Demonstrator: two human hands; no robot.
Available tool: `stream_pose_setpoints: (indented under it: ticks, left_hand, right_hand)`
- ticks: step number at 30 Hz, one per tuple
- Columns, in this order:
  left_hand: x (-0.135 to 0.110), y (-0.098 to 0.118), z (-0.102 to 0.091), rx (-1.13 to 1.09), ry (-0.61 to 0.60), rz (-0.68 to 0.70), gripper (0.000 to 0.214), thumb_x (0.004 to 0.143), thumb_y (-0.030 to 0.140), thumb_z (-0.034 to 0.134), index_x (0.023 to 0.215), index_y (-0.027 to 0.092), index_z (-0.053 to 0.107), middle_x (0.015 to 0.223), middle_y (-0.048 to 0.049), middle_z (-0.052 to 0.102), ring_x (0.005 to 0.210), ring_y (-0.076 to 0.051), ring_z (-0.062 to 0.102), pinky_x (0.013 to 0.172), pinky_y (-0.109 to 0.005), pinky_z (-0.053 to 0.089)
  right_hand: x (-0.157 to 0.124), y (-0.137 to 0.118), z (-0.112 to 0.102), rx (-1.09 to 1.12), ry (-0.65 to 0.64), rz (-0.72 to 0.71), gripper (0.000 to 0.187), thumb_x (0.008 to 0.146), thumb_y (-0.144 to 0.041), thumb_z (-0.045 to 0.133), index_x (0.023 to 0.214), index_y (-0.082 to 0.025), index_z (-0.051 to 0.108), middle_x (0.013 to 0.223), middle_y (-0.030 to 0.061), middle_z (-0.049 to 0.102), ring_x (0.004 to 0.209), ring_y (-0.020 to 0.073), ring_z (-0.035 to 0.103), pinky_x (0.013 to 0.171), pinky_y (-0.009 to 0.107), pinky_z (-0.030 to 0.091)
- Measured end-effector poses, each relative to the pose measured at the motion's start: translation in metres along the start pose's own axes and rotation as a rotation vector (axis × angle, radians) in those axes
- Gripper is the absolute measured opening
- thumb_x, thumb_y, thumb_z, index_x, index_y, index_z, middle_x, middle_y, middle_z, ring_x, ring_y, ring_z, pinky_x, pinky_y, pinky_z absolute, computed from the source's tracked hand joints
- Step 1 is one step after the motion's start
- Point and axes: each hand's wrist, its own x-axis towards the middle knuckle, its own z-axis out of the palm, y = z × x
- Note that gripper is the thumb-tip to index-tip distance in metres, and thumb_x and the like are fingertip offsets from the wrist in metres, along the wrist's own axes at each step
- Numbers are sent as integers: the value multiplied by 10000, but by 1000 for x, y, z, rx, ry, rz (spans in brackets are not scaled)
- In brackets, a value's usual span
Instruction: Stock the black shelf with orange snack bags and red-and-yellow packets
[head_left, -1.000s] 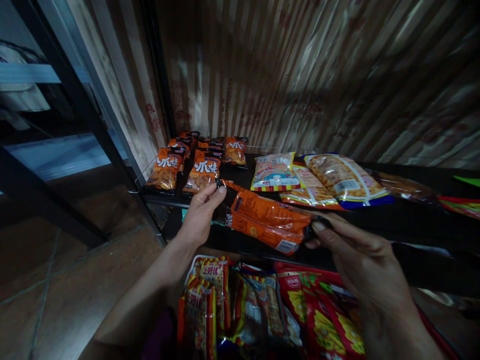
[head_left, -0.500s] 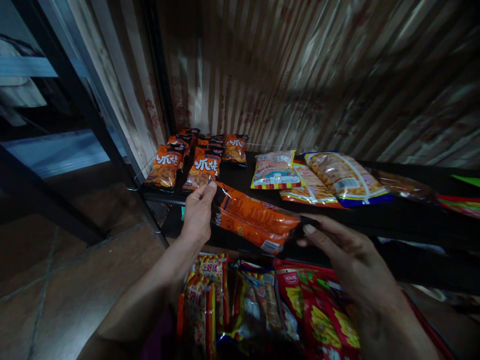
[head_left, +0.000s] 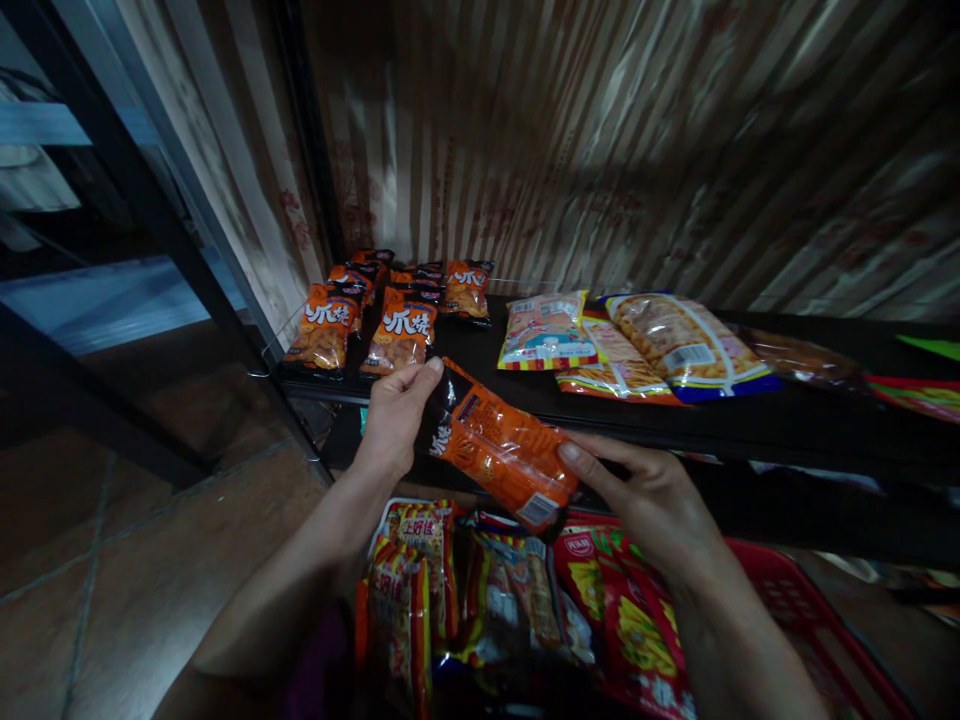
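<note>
An orange and black snack bag is held between my two hands in front of the shelf edge, its barcode side facing me. My left hand pinches its black upper end between thumb and fingers. At the other end, my right hand grips the orange side, thumb on top and fingers behind. Just beyond my left hand stands a matching orange snack bag, with several more like it behind and beside it. Below the held bag are packed snack bags, among them a red one and a red-and-yellow one.
The black shelf runs across the view, backed by a striped curtain. On it lie a pastel bag and a blue-edged snack bag. A red basket sits below right. Dark metal posts rise at left.
My right hand has shifted left, from the bag's black end onto its orange side. The bag now tilts more steeply down to the right. More of the red basket shows.
</note>
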Motion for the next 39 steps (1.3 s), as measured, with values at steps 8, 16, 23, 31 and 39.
stream_pose_setpoints:
  ticks: [8, 16, 23, 31, 39]
  left_hand:
    - [2, 18, -12, 36, -258, -139, 372, 682, 443, 760, 925, 166, 712, 898, -56, 706, 759, -168, 650, 610, -265, 545]
    - [-2, 14, -12, -25, -388, -299, 393, 696, 376, 757, 972, 127, 628, 908, -86, 688, 741, -198, 683, 562, -296, 593]
    - [1, 10, -5, 54, -168, -240, 252, 751, 325, 704, 817, 105, 601, 699, -47, 677, 537, -143, 652, 494, -266, 573]
    - [1, 10, -3, 94, -70, -200, 253, 770, 337, 688, 704, 133, 553, 592, -30, 657, 471, -147, 636, 460, -270, 553]
    - [0, 13, -1, 73, 13, -154, 305, 761, 387, 691, 650, 141, 549, 560, -11, 638, 442, -130, 610, 452, -265, 551]
  right_hand:
    - [6, 1, 4, 297, 205, 147, 287, 505, -425, 851, 733, -270, 773, 813, 16, 765, 786, 220, 701, 817, 372, 545]
    - [7, -3, 15, 471, 274, 241, 323, 401, -392, 891, 658, -252, 755, 722, -12, 749, 702, 166, 676, 738, 287, 544]
    - [7, 15, 17, 134, 107, 48, 497, 697, -495, 727, 1124, -246, 672, 1054, 59, 724, 977, 232, 660, 893, 408, 509]
    - [0, 8, 20, -448, 192, -720, 274, 862, -206, 583, 1119, -263, 659, 1126, 58, 683, 1118, 227, 591, 988, 439, 454]
    - [-11, -3, 19, -627, -121, -843, 614, 899, -400, 526, 1457, -230, 335, 1460, 123, 432, 1340, 284, 409, 1057, 502, 403]
